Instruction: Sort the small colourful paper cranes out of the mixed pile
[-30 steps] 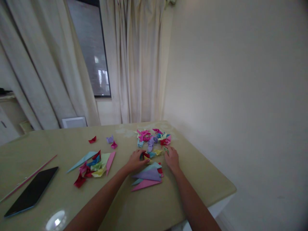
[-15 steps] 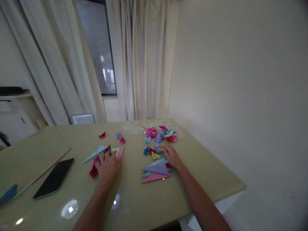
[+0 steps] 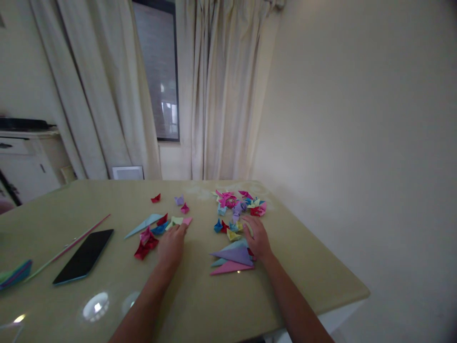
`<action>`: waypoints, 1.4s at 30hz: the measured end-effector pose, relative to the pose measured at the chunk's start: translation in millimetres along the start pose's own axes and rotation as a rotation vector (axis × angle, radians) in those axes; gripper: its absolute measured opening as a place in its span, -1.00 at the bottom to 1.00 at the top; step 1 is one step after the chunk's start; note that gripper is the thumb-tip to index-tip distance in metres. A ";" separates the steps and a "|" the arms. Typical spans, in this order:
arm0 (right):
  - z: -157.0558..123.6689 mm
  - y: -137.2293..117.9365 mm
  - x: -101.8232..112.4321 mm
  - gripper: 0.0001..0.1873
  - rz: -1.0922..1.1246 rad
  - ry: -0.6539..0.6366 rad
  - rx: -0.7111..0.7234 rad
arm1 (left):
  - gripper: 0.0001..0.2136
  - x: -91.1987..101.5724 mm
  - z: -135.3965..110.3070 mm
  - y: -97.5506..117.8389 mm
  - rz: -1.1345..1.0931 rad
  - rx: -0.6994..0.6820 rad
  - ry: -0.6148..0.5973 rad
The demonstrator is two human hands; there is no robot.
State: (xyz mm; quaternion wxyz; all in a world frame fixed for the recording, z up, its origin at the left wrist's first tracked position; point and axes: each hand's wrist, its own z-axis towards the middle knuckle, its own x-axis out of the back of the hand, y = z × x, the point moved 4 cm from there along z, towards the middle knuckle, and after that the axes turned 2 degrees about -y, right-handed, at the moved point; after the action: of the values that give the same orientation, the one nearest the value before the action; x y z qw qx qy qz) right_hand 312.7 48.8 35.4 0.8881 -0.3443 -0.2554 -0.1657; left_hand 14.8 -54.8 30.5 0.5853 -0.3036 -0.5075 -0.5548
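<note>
My left hand point(image 3: 172, 247) rests low over the left group, its fingers pressed together on a pink folded paper point(image 3: 187, 221) beside a pale green folded paper point(image 3: 174, 222). Just left of it lie a blue folded paper point(image 3: 160, 228), red folded papers point(image 3: 144, 248) and a long light-blue pointed paper point(image 3: 144, 225). My right hand point(image 3: 259, 238) has its fingers curved and thumb apart, beside a small yellow origami piece point(image 3: 233, 235); whether the fingertips touch paper I cannot tell. Below it, purple point(image 3: 233, 256) and pink pointed papers point(image 3: 232, 268) lie stacked.
A mixed pile of small origami point(image 3: 228, 199) sits farther back. Several small pieces, one red point(image 3: 155, 198), lie at left. A black tablet-like slab point(image 3: 84, 257), a thin pink-green stick point(image 3: 69, 246) and the table's right edge point(image 3: 321, 247) border the work area.
My left hand has moved right, off the red and blue papers and onto the pink one. My right hand has shifted slightly, its thumb now showing. The camera view has turned a little.
</note>
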 end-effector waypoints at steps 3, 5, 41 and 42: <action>-2.7 -29.8 -8.4 -0.69 -0.062 -0.029 0.134 | -0.66 -4.9 -1.9 12.5 -0.107 -0.077 0.074; -5.4 -44.8 -20.5 -0.70 -0.068 -0.087 0.214 | -0.66 -9.2 -3.4 21.0 -0.193 -0.155 0.125; -9.1 77.6 19.7 -0.78 0.077 0.219 -0.599 | -0.84 -36.2 1.1 15.2 -0.325 -0.081 -0.114; -8.7 76.7 19.1 -0.78 0.069 0.209 -0.591 | -0.84 -36.3 1.1 17.8 -0.345 -0.090 -0.096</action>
State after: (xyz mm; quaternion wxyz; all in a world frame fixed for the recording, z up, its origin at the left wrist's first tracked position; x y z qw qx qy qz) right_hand 367.3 94.7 0.3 0.7763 -0.5769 -0.0917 -0.2371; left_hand 36.3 -37.8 0.7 0.4423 -0.2639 -0.5541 -0.6540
